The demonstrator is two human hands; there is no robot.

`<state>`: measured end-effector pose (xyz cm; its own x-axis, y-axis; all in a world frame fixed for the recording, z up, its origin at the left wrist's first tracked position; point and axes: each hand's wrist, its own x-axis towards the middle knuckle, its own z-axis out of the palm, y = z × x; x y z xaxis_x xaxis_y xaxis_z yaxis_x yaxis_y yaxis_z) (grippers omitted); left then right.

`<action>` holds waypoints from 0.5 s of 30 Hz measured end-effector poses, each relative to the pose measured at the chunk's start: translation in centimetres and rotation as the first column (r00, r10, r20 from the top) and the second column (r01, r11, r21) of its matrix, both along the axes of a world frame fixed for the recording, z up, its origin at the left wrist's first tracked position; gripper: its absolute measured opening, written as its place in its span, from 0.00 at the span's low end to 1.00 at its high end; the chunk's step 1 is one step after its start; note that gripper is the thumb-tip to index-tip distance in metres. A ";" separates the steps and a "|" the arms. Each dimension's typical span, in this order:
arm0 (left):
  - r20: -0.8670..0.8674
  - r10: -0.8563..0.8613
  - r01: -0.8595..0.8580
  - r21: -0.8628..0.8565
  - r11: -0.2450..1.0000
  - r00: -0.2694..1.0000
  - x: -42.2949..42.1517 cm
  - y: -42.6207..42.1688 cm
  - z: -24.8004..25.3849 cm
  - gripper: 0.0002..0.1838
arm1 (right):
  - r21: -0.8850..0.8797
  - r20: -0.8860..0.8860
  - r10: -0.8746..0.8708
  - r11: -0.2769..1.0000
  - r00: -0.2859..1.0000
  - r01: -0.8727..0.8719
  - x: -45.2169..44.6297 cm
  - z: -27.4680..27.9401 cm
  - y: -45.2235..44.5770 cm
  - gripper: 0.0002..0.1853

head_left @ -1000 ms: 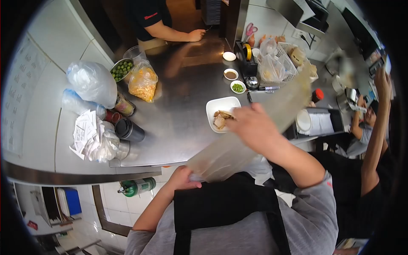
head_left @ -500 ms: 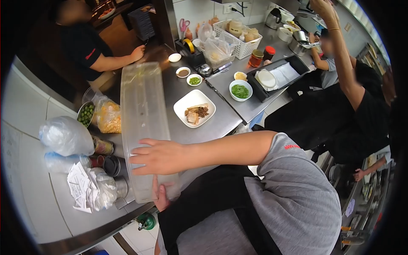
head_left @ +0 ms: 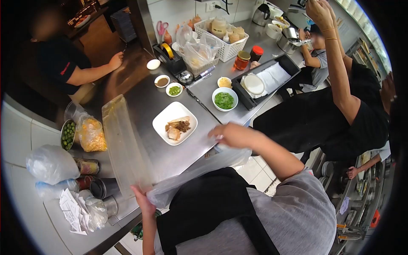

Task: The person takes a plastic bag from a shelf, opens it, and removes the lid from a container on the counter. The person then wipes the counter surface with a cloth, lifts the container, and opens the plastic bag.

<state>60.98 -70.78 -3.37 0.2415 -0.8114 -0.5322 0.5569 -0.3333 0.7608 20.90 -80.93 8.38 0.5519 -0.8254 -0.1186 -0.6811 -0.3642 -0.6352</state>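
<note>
My left hand (head_left: 145, 200) is closed on the near end of a long translucent plastic container (head_left: 125, 144), which leans on the steel counter. From this hand a blurred, see-through piece of plastic (head_left: 199, 172) stretches right along the counter's front edge; I cannot tell what it is. My right hand (head_left: 233, 135) is above the front edge, smeared by motion, with its fingers partly curled. Whether it holds anything is unclear. Between the hands and farther back lies a white square plate (head_left: 175, 123) with pieces of cooked food (head_left: 177, 127).
Small bowls of chopped greens (head_left: 174, 89) and brown sauce (head_left: 162, 81) stand behind the plate. A larger bowl of greens (head_left: 225, 100) and a black tray (head_left: 267, 80) are at right. Bags and limes (head_left: 68, 135) line the left. Other people (head_left: 80, 63) stand nearby.
My right hand has left the container and swung right. The container has tipped and looks narrower. A see-through piece of plastic now spans rightward from my left hand. The view has shifted.
</note>
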 end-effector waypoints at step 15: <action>0.602 -0.299 0.112 0.328 0.938 0.740 -2.9 1.8 -1.5 0.35 | -0.555 -0.293 -0.853 0.520 0.432 0.650 -29.3 -2.4 -21.1 0.14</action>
<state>58.12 -69.02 -4.85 0.4407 -0.7402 -0.5078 -0.1295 -0.6122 0.7800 -8.38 -102.06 6.01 -0.3718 -0.9057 0.2038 -0.9282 0.3600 -0.0935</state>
